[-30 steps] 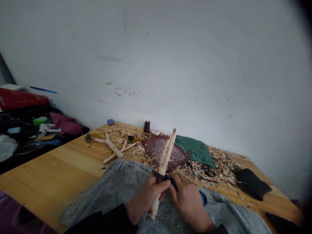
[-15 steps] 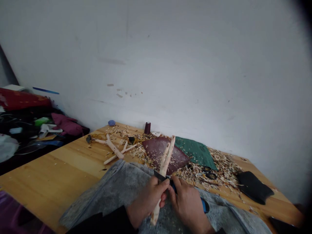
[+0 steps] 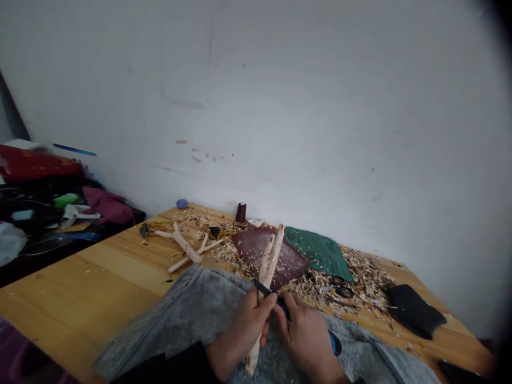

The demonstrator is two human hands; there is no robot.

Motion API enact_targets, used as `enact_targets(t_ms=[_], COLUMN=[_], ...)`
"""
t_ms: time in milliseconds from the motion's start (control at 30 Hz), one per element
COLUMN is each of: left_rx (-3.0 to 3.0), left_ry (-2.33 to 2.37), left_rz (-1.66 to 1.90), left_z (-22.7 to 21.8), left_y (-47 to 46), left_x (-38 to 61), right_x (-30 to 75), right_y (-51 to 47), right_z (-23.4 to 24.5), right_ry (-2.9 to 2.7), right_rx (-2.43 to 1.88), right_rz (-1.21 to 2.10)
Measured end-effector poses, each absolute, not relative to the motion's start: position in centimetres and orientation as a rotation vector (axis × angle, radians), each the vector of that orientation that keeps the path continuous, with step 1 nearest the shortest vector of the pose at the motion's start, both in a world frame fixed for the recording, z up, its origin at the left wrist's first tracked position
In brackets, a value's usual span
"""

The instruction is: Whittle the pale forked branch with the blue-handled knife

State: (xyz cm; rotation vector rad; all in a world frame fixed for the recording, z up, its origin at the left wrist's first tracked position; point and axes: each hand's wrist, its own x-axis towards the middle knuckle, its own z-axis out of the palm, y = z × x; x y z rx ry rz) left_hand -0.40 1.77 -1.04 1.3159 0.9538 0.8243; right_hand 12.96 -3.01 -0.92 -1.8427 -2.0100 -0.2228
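Note:
My left hand [image 3: 244, 328] is wrapped around a pale, peeled forked stick [image 3: 269, 266] that points up and away over a grey cloth [image 3: 192, 314]. My right hand [image 3: 306, 336] grips a knife with a blue and black handle [image 3: 332, 341]. Its dark blade [image 3: 262, 288] lies across the stick just above my left thumb. Both hands touch at the stick.
Wood shavings [image 3: 360, 277] cover the far part of the wooden table [image 3: 92, 288]. Carved sticks [image 3: 186, 248], a maroon sheet [image 3: 256, 245], a green sheet [image 3: 320, 248], scissors [image 3: 340, 288], a thread spool [image 3: 240, 212] and a black pouch [image 3: 416, 309] lie there. Clutter [image 3: 48, 208] sits at left.
The stick and both hands have sunk slightly lower in view and the stick tilts a little nearer to me. The knife blade stays pressed on the stick.

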Motion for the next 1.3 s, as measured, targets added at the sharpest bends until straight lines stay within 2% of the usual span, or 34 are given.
enact_targets(t_ms=[367,667,933,1300], left_rx=[1.307,1.359,1.343,1.384], left_ry=[0.872,0.877,0.942,0.919], left_rz=[0.776,0.753,0.725,0.905], left_z=[0.3,-1.8,-1.0,-1.7], left_y=[1.3,1.9,1.4,1.4], left_x=[-1.2,-1.2,-1.1,-0.4], right_x=[13.0,12.8,12.3,12.8], right_y=[-3.2,-3.3,-3.4,-3.2], right_z=[-0.6,-0.3,-0.6,-0.5], right_ry=[-2.049,-2.042,-2.058,-2.001], right_rx=[-1.739,-1.765,-1.882,-1.884], right_rz=[-0.15,-0.235,-0.312,-0.362])
